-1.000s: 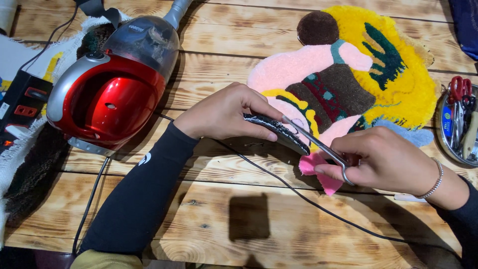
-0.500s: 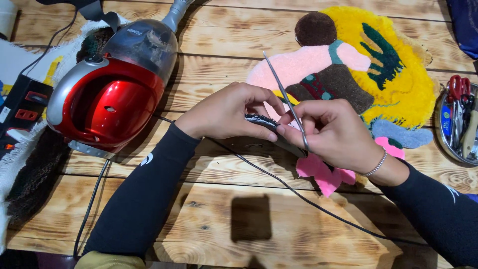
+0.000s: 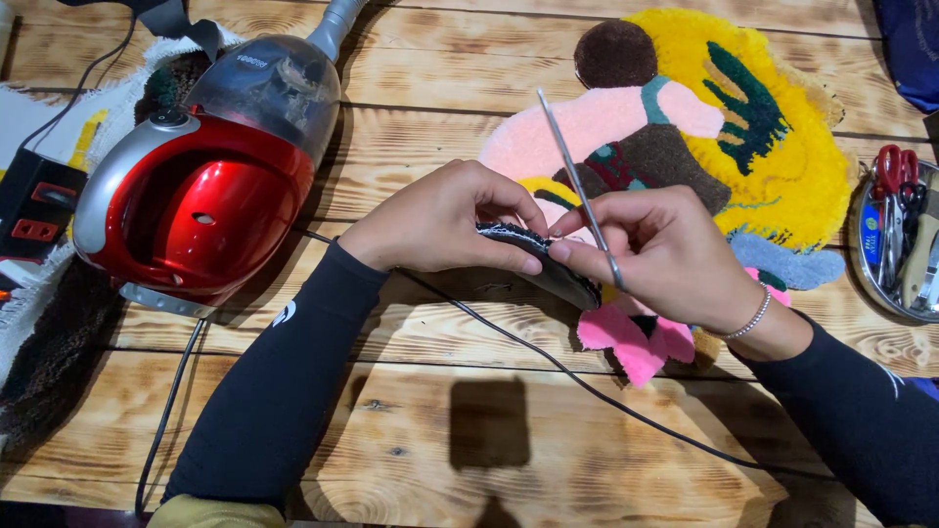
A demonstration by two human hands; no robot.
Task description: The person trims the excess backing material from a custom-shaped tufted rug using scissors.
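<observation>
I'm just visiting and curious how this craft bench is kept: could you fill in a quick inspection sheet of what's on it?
Surface: wooden plank table, scorched grain.
Job's things: tufted rug piece, yellow, pink and brown; its dark edge folded up; thin metal tool slanting upward.
Clutter: red canister vacuum; round tin with red-handled scissors; dark shaggy piece.
Hands: left hand pinches the edge; right hand holds the tool.
Cables: black cord crossing the table; power strip.
Surroundings: dark blue fabric at the corner.
</observation>
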